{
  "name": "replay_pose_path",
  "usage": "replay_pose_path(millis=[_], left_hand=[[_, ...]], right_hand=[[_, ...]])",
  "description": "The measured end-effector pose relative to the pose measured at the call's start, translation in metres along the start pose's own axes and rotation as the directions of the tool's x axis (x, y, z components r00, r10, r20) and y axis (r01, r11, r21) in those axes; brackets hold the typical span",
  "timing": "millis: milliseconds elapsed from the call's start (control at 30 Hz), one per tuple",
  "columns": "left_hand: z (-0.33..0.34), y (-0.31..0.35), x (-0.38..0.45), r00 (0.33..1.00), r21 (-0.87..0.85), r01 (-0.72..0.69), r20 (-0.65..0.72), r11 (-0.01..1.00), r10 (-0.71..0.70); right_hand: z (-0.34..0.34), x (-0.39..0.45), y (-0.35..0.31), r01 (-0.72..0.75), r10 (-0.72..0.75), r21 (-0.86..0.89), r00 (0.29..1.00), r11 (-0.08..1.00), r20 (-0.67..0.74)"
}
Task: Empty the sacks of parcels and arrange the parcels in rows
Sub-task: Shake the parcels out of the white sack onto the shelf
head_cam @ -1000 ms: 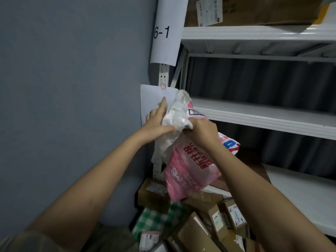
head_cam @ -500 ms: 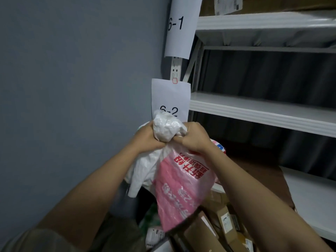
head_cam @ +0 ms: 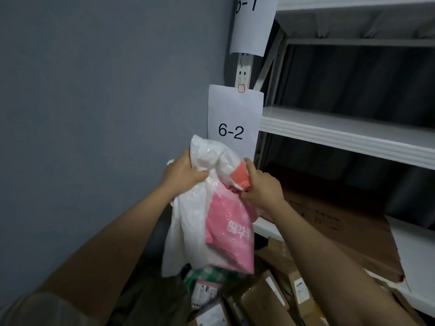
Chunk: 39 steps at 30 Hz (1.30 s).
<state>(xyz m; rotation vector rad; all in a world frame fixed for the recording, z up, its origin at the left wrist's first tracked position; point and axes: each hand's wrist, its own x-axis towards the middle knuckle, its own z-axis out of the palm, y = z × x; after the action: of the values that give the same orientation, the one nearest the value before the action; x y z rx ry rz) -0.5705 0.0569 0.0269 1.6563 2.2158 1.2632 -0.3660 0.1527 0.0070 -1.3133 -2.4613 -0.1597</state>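
Landmark: the white paper sign reading "6-2", hung on the shelf upright.
Signs: two were in view; the second, above the "6-2" sign, was cut off by the frame's top and showed "6-1".
Hands: two, both raised just below the "6-2" sign.
Left hand: fingers were curled tight round the bunched top of the white plastic bag, gripping it.
Right hand: it pinched the crumpled neck of the pink parcel bag, thumb stretched upward, other fingers curled.
Task's thing: the white plastic bag and the pink parcel bag hung together, touching, from both hands, directly below the "6-2" sign and above the heap of parcels.
Writing on pink parcel bag: white characters showed, too blurred to read; an orange patch sat near its neck.
Shelves: two white shelf boards ran right of the "6-2" sign, with a third lower down.
Flat cardboard: one large sheet lay on the lower shelf, right of the hands; its faint printing could not be read.
Parcels below: several brown cartons with white labels, the count uncertain, and one green-checked packet; label text was unreadable.
Wall: grey, left of the sign.
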Motion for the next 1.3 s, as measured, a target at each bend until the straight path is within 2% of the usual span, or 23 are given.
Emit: replay_pose_path(millis=[133,267,400,533,633,767,867,967,1067,1167,1233,1300], left_hand=[[0.009,-0.010,0.007,0.997,-0.011,0.061,0.044,0.998,-0.060],[0.019,-0.032,0.018,0.991,0.022,0.109,0.071,0.994,-0.110],[0.032,-0.050,0.025,0.982,-0.042,0.127,0.147,0.991,-0.119],[0.044,-0.070,0.028,0.957,0.058,0.124,0.256,0.991,-0.135],[0.057,-0.079,0.032,0.935,0.166,0.070,0.333,0.984,-0.123],[0.086,-0.078,0.030,0.959,0.338,-0.059,0.279,0.939,-0.040],[0.110,-0.084,0.034,0.965,0.443,-0.072,0.257,0.894,-0.050],[0.129,-0.085,0.034,0.959,0.543,-0.125,0.282,0.830,-0.040],[0.149,-0.084,0.037,0.940,0.563,-0.187,0.341,0.805,-0.021],[0.166,-0.087,0.046,0.921,0.517,-0.195,0.389,0.833,-0.026],[0.178,-0.091,0.052,0.910,0.526,-0.218,0.414,0.822,-0.024],[0.188,-0.094,0.057,0.905,0.544,-0.239,0.424,0.804,-0.018]], right_hand=[[0.030,0.008,-0.010,-0.119,0.126,0.093,0.989,0.989,-0.078],[0.063,0.022,-0.026,-0.267,0.265,0.245,0.963,0.932,0.041],[0.097,0.032,-0.036,-0.424,0.372,0.452,0.906,0.785,0.203],[0.132,0.031,-0.045,-0.509,0.378,0.564,0.860,0.650,0.342],[0.162,0.029,-0.048,-0.590,0.403,0.607,0.807,0.532,0.431],[0.199,0.033,-0.032,-0.641,0.357,0.653,0.767,0.404,0.532],[0.192,0.028,-0.031,-0.693,0.255,0.644,0.719,0.323,0.646],[0.194,0.028,-0.019,-0.661,0.095,0.568,0.689,0.491,0.719],[0.210,0.035,0.000,-0.580,0.036,0.414,0.609,0.701,0.792],[0.239,0.043,0.016,-0.454,0.076,0.239,0.574,0.858,0.815],[0.258,0.048,0.022,-0.414,0.139,0.127,0.554,0.901,0.821],[0.266,0.050,0.024,-0.365,0.189,0.041,0.571,0.930,0.799]])
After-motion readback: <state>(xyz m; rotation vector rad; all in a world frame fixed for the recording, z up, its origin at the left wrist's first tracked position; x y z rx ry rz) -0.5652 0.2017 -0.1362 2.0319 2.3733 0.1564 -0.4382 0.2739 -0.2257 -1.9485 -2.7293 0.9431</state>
